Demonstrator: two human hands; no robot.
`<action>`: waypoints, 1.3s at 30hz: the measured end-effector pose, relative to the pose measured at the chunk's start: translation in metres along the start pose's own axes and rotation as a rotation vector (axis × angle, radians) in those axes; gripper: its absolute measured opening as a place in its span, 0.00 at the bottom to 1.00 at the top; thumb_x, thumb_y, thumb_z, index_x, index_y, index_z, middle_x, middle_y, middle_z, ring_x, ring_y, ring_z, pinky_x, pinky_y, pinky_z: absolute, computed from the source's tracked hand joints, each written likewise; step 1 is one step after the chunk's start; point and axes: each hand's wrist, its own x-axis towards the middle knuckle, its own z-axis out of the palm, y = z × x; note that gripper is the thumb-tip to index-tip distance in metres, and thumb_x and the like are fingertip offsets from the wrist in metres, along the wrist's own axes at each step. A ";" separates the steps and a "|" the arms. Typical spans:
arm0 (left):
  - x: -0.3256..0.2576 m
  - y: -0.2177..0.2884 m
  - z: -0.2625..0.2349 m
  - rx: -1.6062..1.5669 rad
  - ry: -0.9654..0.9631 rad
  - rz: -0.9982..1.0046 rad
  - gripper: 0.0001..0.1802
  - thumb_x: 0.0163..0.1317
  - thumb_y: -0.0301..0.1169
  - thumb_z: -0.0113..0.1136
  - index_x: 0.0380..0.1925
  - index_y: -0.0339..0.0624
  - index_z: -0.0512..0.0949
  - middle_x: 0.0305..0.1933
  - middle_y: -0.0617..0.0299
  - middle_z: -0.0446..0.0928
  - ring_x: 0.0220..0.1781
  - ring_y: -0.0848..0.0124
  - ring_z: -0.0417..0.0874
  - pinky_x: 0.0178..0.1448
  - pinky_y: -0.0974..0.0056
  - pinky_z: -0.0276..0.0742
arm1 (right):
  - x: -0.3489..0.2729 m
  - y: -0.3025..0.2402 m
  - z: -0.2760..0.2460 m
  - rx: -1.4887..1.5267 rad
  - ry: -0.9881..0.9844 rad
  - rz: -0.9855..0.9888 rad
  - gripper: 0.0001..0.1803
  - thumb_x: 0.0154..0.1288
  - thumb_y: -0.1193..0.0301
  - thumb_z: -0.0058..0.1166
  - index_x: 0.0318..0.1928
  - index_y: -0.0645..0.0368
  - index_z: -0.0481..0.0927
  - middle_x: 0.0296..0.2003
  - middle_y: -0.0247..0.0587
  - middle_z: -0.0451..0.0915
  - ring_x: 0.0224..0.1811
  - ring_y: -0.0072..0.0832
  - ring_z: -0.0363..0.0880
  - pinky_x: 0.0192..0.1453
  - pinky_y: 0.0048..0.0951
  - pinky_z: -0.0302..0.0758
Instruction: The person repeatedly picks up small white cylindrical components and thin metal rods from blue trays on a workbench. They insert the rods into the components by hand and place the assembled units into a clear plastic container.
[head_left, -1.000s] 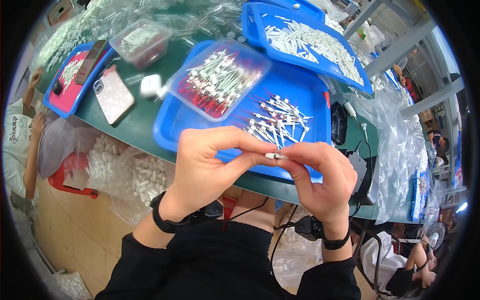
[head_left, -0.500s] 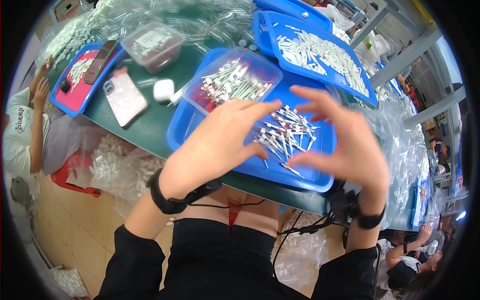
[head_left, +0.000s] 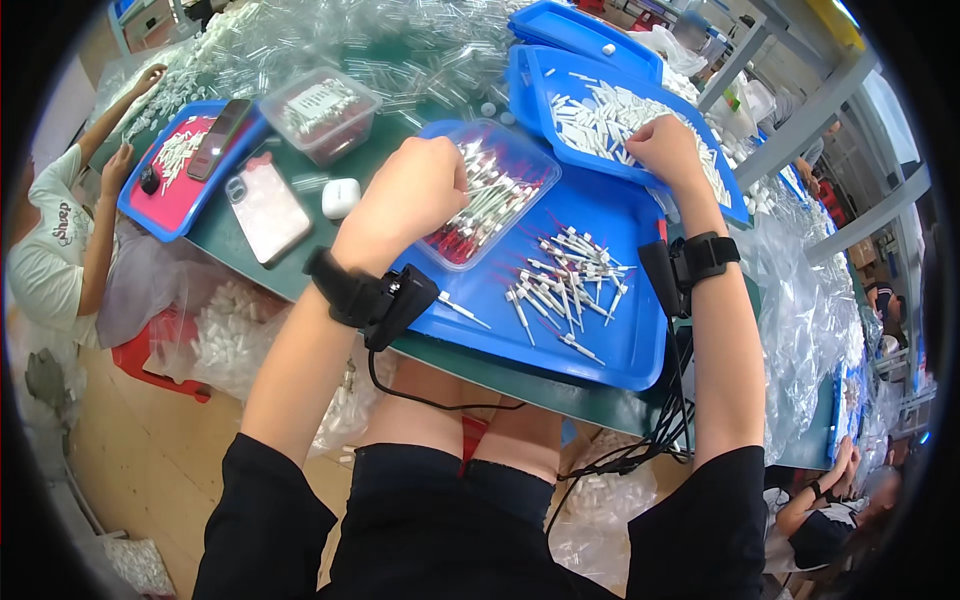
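Note:
My left hand is curled into a clear plastic box of thin white sticks with red tips, fingers closed among them. My right hand reaches into a far blue tray filled with small white caps, fingers closed on the pile. Whether either hand grips a piece is hidden. Between my arms a large blue tray holds a loose heap of assembled white sticks. Both wrists wear black bands with cables.
A phone, a small white case and a clear box of parts lie on the green table at left. Another person's hands work at a blue tray with a pink mat. Clear bags are piled at the back and right.
A second ago both hands held a small white stick together near the table's front edge. They have since parted and reached forward, the left into the clear box, the right into the far tray.

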 end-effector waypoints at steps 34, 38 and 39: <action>-0.113 0.086 0.003 -0.428 0.391 0.435 0.11 0.44 0.14 0.67 0.29 0.37 0.85 0.25 0.60 0.79 0.27 0.72 0.82 0.28 0.71 0.76 | -0.239 -0.089 -0.068 0.939 -0.156 -0.073 0.10 0.60 0.84 0.54 0.42 0.67 0.83 0.31 0.43 0.85 0.34 0.24 0.85 0.35 0.20 0.80; -0.113 0.083 0.008 -0.406 0.384 0.481 0.12 0.44 0.13 0.66 0.30 0.38 0.85 0.25 0.61 0.79 0.27 0.72 0.82 0.28 0.71 0.76 | -0.238 -0.088 -0.064 0.880 -0.198 -0.104 0.11 0.60 0.83 0.55 0.43 0.64 0.83 0.32 0.42 0.85 0.34 0.24 0.85 0.37 0.21 0.80; -0.113 0.083 0.009 -0.414 0.371 0.488 0.12 0.44 0.13 0.66 0.30 0.38 0.85 0.26 0.60 0.80 0.27 0.72 0.82 0.29 0.71 0.77 | -0.237 -0.091 -0.062 0.804 -0.170 -0.135 0.10 0.59 0.82 0.56 0.42 0.64 0.83 0.31 0.41 0.85 0.33 0.24 0.85 0.35 0.21 0.80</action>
